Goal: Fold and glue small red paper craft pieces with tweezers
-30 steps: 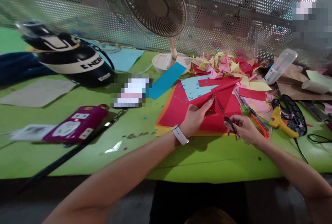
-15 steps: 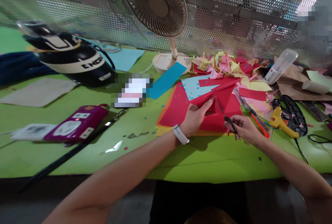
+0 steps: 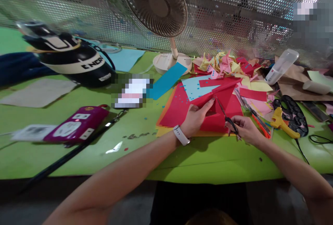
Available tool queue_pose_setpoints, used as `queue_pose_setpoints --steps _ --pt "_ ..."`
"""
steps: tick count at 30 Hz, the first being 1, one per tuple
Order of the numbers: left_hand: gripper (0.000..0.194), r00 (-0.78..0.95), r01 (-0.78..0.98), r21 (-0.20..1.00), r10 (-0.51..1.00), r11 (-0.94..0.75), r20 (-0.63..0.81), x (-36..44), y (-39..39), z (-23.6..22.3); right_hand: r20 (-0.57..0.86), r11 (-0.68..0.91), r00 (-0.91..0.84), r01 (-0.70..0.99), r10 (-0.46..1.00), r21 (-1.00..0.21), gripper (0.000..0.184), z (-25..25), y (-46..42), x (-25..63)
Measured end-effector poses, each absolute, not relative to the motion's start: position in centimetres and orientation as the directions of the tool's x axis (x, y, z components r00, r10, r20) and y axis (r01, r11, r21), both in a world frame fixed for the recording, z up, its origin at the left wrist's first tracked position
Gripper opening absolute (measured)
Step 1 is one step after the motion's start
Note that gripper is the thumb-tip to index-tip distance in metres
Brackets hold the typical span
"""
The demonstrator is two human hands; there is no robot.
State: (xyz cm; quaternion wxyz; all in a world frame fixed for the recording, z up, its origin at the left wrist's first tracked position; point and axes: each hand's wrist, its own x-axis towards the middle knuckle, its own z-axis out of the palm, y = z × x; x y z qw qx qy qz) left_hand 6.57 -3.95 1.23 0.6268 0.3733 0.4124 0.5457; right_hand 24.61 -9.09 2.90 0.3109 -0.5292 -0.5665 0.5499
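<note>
My right hand (image 3: 243, 129) grips a small pair of scissors (image 3: 229, 119) by the handles, its blades pointing up and left at a red sheet of paper (image 3: 230, 91). That sheet is pinched in my left hand (image 3: 197, 116), with the thumb on top and the other fingers mostly hidden. The blade tips lie close to the left thumb. Under both hands is a stack of red and orange-yellow paper (image 3: 173, 112). A light blue sheet (image 3: 194, 89) with small blue bits rests on the stack, with a narrow red strip (image 3: 206, 83) over it.
A fan (image 3: 170, 63) stands behind the stack, beside a blue paper strip (image 3: 168, 82). Folded paper pieces (image 3: 226, 63) are heaped at the back. Rightward lie a yellow glue gun (image 3: 284, 123) and a clear bottle (image 3: 282, 67). Leftward are a phone (image 3: 134, 93), purple power bank (image 3: 78, 124) and black bottle (image 3: 75, 60).
</note>
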Motion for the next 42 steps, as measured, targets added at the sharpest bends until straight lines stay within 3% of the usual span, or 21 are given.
queue_pose_setpoints --steps 17,26,29,31,34,36,39,42 --pt "0.029 0.083 -0.397 0.907 0.990 0.140 -0.117 6.6 -4.0 1.4 -0.220 -0.140 -0.244 0.307 0.944 -0.941 0.053 3.5 -9.2 24.6" --pt "0.026 0.035 -0.432 0.893 0.992 0.122 -0.118 6.5 -2.4 -0.3 -0.291 -0.219 -0.268 0.268 0.918 -0.938 0.058 3.7 -9.1 24.6" --pt "0.028 -0.031 -0.450 0.888 0.993 0.091 -0.117 6.2 -1.8 -0.1 -0.203 -0.127 -0.238 0.299 0.950 -0.946 0.053 3.7 -8.7 25.3" --pt "0.031 -0.062 -0.459 0.885 0.991 0.075 -0.116 5.9 -1.6 0.3 -0.051 0.009 -0.154 0.366 0.987 -0.930 0.047 3.8 -8.0 26.4" --pt "0.033 -0.064 -0.433 0.898 0.991 0.076 -0.115 5.7 -1.5 0.8 0.214 0.155 0.014 0.647 0.977 -0.747 0.036 4.4 -6.6 29.2" --pt "0.033 -0.049 -0.410 0.909 0.994 0.073 -0.102 5.7 -1.6 0.9 0.297 0.063 0.112 0.850 0.948 -0.524 0.026 4.9 -5.6 31.3" --pt "0.032 -0.019 -0.402 0.912 0.995 0.081 -0.097 5.8 -1.9 0.9 0.281 -0.106 0.184 0.957 0.942 -0.271 0.024 5.0 -4.5 33.8" --pt "0.032 0.030 -0.387 0.915 0.993 0.113 -0.110 6.0 -2.1 0.9 0.232 -0.190 0.217 0.972 0.948 -0.136 0.028 4.4 -3.6 35.4"
